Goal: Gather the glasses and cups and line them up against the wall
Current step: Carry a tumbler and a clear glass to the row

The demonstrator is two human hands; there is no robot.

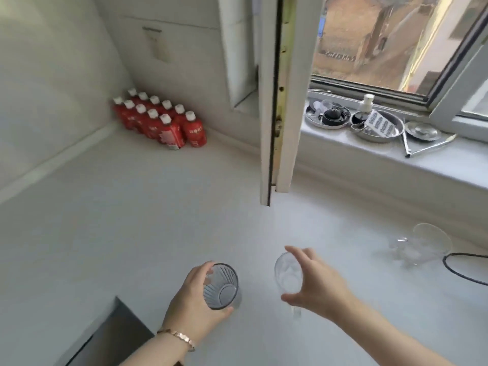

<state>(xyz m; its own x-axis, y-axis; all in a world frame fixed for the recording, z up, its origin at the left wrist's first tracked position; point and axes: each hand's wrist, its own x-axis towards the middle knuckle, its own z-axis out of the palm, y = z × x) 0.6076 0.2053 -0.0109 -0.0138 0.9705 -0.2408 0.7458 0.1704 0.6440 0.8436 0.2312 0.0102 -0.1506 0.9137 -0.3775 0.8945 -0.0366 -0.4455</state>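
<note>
My left hand (192, 302) grips a dark ribbed glass (221, 286) from its left side, just above the white counter (118, 220). My right hand (314, 283) holds a clear glass (287, 273) between thumb and fingers, tilted with its mouth toward me. Further right on the counter lies a clear stemmed glass (422, 244) on its side, blurred. The wall runs along the back and the left side of the counter.
A pack of red bottles (161, 120) stands in the back left corner. An open window sash (274, 101) hangs over the counter's middle. Metal dishes and utensils (369, 122) crowd the sill. A black cable (459, 270) lies at the right; a dark cut-out (116, 334) is at the near left.
</note>
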